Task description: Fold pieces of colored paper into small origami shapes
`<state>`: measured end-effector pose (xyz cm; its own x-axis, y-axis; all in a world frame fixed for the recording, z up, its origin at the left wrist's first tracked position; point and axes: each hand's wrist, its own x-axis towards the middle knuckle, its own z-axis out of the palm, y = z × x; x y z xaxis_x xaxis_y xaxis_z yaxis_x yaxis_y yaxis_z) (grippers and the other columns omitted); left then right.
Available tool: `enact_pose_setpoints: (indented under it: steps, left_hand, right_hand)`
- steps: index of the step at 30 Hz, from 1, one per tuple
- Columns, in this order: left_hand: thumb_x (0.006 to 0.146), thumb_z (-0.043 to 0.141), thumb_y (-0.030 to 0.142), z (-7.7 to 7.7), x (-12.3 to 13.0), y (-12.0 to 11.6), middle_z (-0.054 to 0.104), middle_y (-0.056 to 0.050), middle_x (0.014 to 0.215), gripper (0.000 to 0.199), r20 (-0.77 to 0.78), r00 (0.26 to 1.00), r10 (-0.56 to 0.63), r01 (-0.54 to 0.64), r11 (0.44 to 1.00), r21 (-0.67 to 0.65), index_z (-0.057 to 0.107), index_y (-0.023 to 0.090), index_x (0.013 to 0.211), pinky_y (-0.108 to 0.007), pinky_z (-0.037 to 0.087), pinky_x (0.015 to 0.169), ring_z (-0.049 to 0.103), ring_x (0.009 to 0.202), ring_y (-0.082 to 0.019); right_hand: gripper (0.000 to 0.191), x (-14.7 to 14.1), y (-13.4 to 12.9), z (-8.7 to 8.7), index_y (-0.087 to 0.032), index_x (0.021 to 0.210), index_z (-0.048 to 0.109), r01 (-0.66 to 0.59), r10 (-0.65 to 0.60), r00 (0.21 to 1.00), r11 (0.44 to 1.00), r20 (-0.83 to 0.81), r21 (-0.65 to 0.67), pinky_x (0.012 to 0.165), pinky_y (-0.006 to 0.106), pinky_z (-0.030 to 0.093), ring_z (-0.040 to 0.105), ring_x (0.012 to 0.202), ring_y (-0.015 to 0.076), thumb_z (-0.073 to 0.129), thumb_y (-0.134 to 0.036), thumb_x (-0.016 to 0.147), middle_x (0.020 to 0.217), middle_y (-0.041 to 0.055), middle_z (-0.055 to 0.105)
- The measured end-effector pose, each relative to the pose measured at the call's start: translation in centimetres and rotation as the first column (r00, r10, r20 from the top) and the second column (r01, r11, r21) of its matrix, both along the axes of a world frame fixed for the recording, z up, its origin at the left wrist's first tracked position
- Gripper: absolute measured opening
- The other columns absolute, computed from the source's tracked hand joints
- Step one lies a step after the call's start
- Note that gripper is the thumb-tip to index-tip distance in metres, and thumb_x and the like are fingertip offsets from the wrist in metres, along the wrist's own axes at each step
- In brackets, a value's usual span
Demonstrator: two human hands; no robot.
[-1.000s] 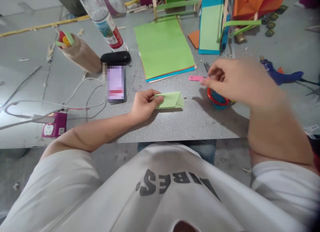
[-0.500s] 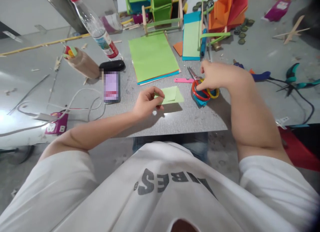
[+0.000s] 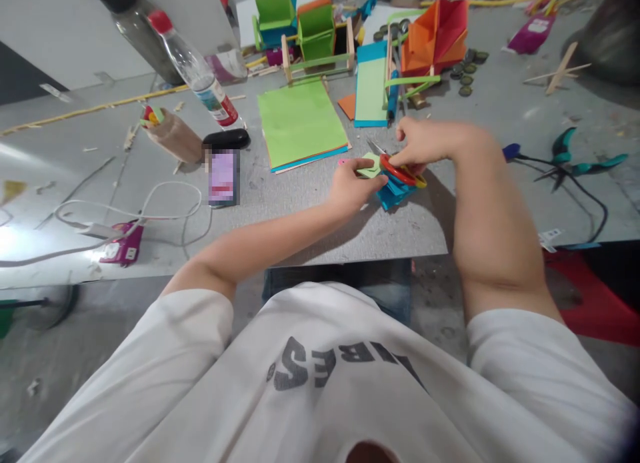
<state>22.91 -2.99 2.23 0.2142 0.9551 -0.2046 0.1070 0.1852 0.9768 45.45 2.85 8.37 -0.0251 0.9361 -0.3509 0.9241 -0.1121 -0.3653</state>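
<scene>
My left hand is closed on a small piece of light green paper, pinched between thumb and fingers. Close to its right, my right hand has its fingers on the scissors, which have one red and one yellow handle and blades pointing to the far left. Just below the handles lies a folded piece of blue paper. The tip of a pink strip peeks out behind my left hand, most of it hidden.
A stack of coloured paper lies ahead. To the left are a phone, a black case, a plastic bottle and a pencil holder. Pliers lie right; an orange paper wheel stands behind.
My left hand has moved right with the green paper, up beside the scissors, covering most of the pink strip. My right hand stays at the scissors. The view has shifted slightly.
</scene>
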Motion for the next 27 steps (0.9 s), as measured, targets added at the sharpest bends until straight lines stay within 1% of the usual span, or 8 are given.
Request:
enact_pose_setpoints:
  steps: [5, 10, 13, 16, 21, 23, 25, 27]
  left_hand:
    - [0.095, 0.106, 0.012, -0.1, 0.9, 1.0, 0.070, 0.003, 0.084, 0.039, -0.043, 0.999, 0.018, -0.018, 1.000, -0.011, 0.076, 0.023, 0.117, -0.035, 0.056, 0.082, 0.073, 0.081, -0.018]
    - [0.092, 0.101, 0.006, -0.3, -0.3, 1.9, 0.073, 0.001, 0.081, 0.038, 0.089, 0.996, 0.016, -0.008, 0.996, -0.085, 0.075, 0.021, 0.115, -0.036, 0.062, 0.082, 0.074, 0.075, -0.018]
    - [0.088, 0.098, 0.003, -0.6, -3.4, 3.0, 0.071, 0.002, 0.079, 0.037, 0.148, 0.987, 0.056, -0.040, 0.993, -0.111, 0.077, 0.020, 0.112, -0.034, 0.064, 0.082, 0.073, 0.073, -0.016]
    - [0.081, 0.096, 0.003, -0.7, -8.3, 4.3, 0.074, -0.001, 0.085, 0.038, 0.187, 0.977, 0.102, -0.090, 0.993, -0.071, 0.079, 0.018, 0.111, -0.032, 0.065, 0.080, 0.073, 0.075, -0.015]
    - [0.070, 0.100, 0.016, -0.9, -15.8, 4.7, 0.078, -0.005, 0.109, 0.054, 0.252, 0.961, 0.116, -0.171, 0.963, 0.208, 0.082, 0.020, 0.121, -0.036, 0.070, 0.089, 0.079, 0.094, -0.020]
    - [0.071, 0.107, 0.027, -1.7, -17.0, 4.0, 0.079, -0.005, 0.115, 0.060, 0.240, 0.964, 0.113, -0.195, 0.915, 0.353, 0.084, 0.024, 0.126, -0.034, 0.066, 0.083, 0.074, 0.090, -0.018]
    - [0.076, 0.114, 0.047, -2.9, -16.9, 3.1, 0.080, -0.006, 0.117, 0.066, 0.233, 0.969, 0.080, -0.181, 0.871, 0.456, 0.085, 0.027, 0.131, -0.035, 0.067, 0.084, 0.075, 0.094, -0.019]
    - [0.081, 0.115, 0.069, -4.2, -16.3, 2.5, 0.081, -0.007, 0.117, 0.073, 0.225, 0.973, 0.048, -0.166, 0.825, 0.541, 0.085, 0.028, 0.134, -0.037, 0.068, 0.086, 0.077, 0.096, -0.021]
  right_hand:
    - [0.082, 0.3, 0.1, -0.5, -0.006, 0.163, 0.062, -0.015, 0.014, 0.996, 1.000, -0.085, -0.007, 0.069, 0.033, 0.054, 0.076, 0.068, 0.0161, 0.107, -0.041, 0.103, 0.089, -0.0001, 0.084]
    - [0.078, 0.0, -0.1, -0.5, -0.002, 0.154, 0.064, -0.040, 0.040, 0.999, 0.997, 0.002, 0.068, 0.069, 0.033, 0.049, 0.072, 0.061, 0.0108, 0.107, -0.039, 0.102, 0.099, 0.0065, 0.090]
    - [0.076, -0.5, -0.1, -0.9, -0.005, 0.147, 0.068, -0.026, 0.021, 0.998, 0.996, 0.064, 0.091, 0.071, 0.035, 0.049, 0.071, 0.061, 0.0115, 0.113, -0.036, 0.094, 0.094, 0.0045, 0.090]
    - [0.073, -0.4, 0.4, -2.3, -0.009, 0.141, 0.072, -0.012, 0.007, 0.999, 0.995, 0.048, 0.096, 0.076, 0.037, 0.051, 0.078, 0.070, 0.0167, 0.116, -0.033, 0.089, 0.085, 0.0012, 0.086]
    - [0.065, 0.0, 1.1, -4.0, -0.019, 0.101, 0.074, -0.104, 0.115, 0.993, 0.957, -0.025, 0.273, 0.087, 0.039, 0.056, 0.084, 0.099, 0.0262, 0.128, -0.036, 0.069, 0.087, 0.0039, 0.083]
    - [0.059, -1.2, 0.5, -3.3, -0.022, 0.091, 0.071, -0.075, 0.121, 0.987, 0.924, -0.101, 0.376, 0.090, 0.040, 0.055, 0.080, 0.104, 0.0256, 0.126, -0.040, 0.079, 0.089, 0.0051, 0.082]
    - [0.045, -3.4, -0.6, -2.1, -0.022, 0.099, 0.076, 0.009, 0.124, 0.950, 0.908, -0.288, 0.420, 0.087, 0.038, 0.054, 0.077, 0.098, 0.0213, 0.109, -0.051, 0.105, 0.095, 0.0062, 0.083]
    - [0.052, -6.3, -1.9, -1.4, -0.023, 0.107, 0.078, 0.099, 0.147, 0.802, 0.923, -0.578, 0.372, 0.078, 0.036, 0.054, 0.074, 0.086, 0.0174, 0.079, -0.073, 0.124, 0.105, 0.0083, 0.087]
